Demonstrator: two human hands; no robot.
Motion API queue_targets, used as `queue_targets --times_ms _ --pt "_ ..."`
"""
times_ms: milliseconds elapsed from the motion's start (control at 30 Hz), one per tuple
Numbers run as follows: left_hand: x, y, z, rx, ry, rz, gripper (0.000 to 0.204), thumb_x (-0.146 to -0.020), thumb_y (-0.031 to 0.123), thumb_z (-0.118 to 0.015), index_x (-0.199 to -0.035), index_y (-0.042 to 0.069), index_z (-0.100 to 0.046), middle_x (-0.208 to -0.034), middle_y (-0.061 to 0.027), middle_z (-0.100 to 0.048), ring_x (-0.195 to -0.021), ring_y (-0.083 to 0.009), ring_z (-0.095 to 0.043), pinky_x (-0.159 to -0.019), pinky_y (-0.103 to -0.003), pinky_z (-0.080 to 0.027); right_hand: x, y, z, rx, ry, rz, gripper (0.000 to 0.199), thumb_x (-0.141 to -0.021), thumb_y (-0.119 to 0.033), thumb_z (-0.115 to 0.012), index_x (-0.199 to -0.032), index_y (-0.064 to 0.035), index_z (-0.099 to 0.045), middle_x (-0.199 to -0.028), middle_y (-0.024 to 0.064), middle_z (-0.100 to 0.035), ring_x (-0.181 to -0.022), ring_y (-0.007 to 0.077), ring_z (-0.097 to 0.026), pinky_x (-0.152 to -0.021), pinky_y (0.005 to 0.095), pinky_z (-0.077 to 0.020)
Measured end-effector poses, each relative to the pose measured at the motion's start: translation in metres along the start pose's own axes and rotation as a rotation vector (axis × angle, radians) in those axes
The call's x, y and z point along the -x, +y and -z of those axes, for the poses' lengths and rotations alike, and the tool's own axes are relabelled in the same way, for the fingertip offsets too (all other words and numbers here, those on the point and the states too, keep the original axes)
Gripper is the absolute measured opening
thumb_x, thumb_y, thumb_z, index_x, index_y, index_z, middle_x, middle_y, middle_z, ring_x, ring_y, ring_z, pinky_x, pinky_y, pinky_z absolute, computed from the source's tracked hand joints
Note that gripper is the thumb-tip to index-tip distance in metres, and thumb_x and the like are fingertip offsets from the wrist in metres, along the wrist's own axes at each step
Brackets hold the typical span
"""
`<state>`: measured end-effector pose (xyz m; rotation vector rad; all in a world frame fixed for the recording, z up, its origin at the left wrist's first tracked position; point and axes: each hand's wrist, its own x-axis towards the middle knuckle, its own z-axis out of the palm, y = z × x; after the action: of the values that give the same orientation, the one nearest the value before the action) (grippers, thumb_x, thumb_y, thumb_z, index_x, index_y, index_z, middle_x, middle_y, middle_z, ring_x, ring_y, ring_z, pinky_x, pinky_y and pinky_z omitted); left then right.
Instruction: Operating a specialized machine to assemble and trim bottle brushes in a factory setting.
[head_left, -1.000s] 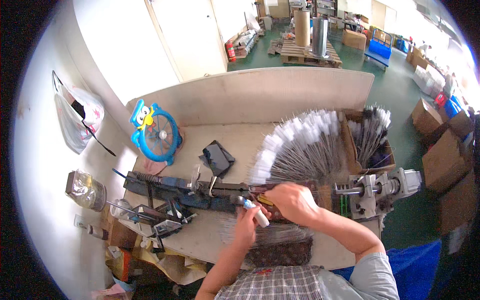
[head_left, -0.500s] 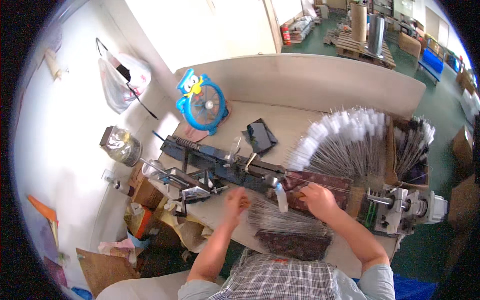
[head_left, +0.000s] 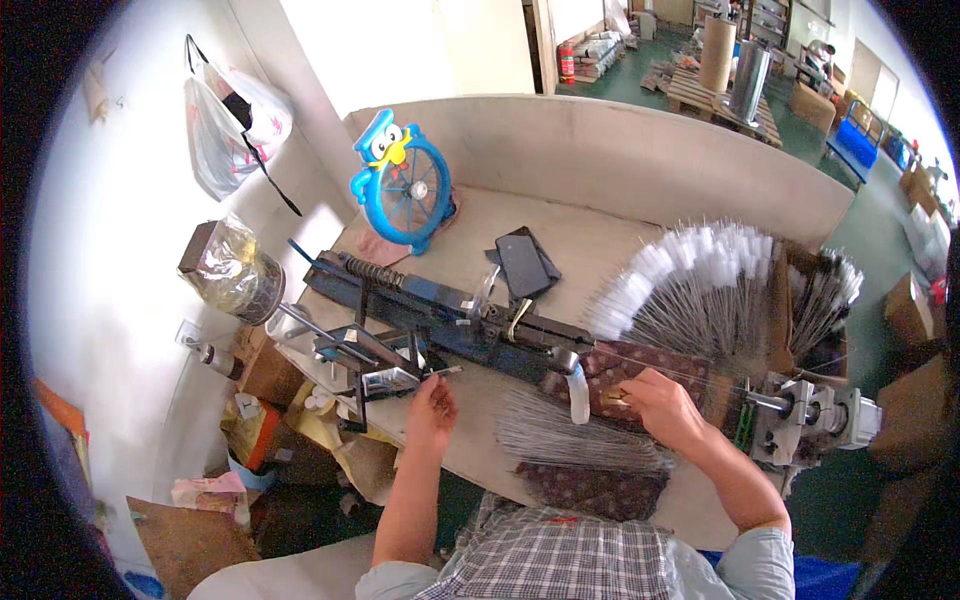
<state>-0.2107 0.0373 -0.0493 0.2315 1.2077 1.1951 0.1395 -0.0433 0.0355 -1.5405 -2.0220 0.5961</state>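
Nearby, cardboard box (head_left: 790,300) holds white-tipped brushes (head_left: 700,285) — fanned out.

2 hands, left (head_left: 432,408) & right (head_left: 660,402), 1 blue metal jig (head_left: 450,322), 1 blue toy fan (head_left: 405,190), 1 black phone (head_left: 522,265), 2 fanned brush bundles, big (head_left: 700,290) & small (head_left: 830,290), 1 wire pile (head_left: 570,440), 1 hanging plastic bag (head_left: 230,125), 1 jar (head_left: 235,272)
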Motion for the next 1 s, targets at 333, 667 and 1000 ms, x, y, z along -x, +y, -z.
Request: queue_targets --times_ms 333,667,1000 --pt "0.005 0.007 -0.004 -0.007 0.043 0.004 0.018 -0.08 0.029 -0.066 -0.084 0.012 -0.059 -0.071 0.0014 -0.057 -0.065 -0.0127 -0.055 -0.058 -0.027 -0.047 0.003 -0.015 0.02 -0.004 -0.049 0.055 0.027 -0.076 0.001 -0.058 -0.103 -0.0019 -0.059 -0.091 0.0137 -0.056 -0.08 0.0329 -0.059 -0.071 0.038 -0.051" --pt "0.053 -0.05 -0.056 -0.212 -0.198 -0.267 0.015 -0.082 0.02 -0.062 -0.082 0.005 -0.059 -0.07 -0.001 -0.057 -0.064 -0.0114 -0.053 -0.061 -0.025 -0.043 0.005 0.008 0.057 -0.001 0.292 -0.061 0.017 -0.076 -0.011 -0.064 -0.091 -0.0027 -0.065 -0.081 0.0117 -0.063 -0.08 0.0292 -0.059 -0.07 0.0362 -0.0489" --pt "0.104 -0.127 -0.192 -0.323 -0.655 -0.128 0.015 -0.088 0.015 -0.058 -0.094 0.001 -0.06 -0.08 -0.0048 -0.062 -0.068 -0.0089 -0.057 -0.061 -0.022 -0.046 0.016 0.022 0.063 -0.421 0.212 -0.208 0.019 -0.078 -0.013 -0.063 -0.092 -0.0003 -0.066 -0.083 0.0152 -0.064 -0.078 0.0292 -0.062 -0.073 0.0354 -0.0487"
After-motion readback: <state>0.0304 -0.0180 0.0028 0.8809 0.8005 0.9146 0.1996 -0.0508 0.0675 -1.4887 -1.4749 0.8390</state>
